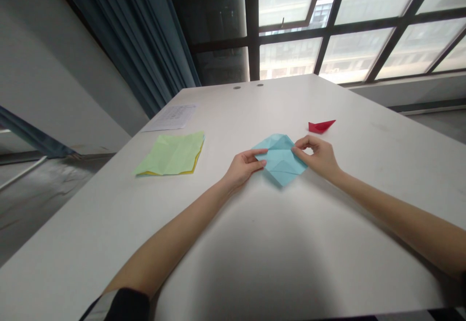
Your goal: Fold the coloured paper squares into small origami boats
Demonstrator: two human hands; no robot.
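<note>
A light blue sheet of paper (282, 166), creased and partly folded, is held between my two hands over the white table. My left hand (245, 166) grips its left corner, with fingers above and below the edge. At the upper right edge, my right hand (318, 155) pinches the paper between thumb and forefinger. One corner of the paper points down toward me, and a flap stands up along the far side. Just beyond my right hand lies a small red folded paper boat (322, 126).
To the left on the table (233, 117) lies a stack of coloured paper (174, 153), green on top with yellow beneath. A printed white sheet (171, 118) is behind it. Two round holes mark the far edge, before a window (291, 51) and blue curtain (145, 34).
</note>
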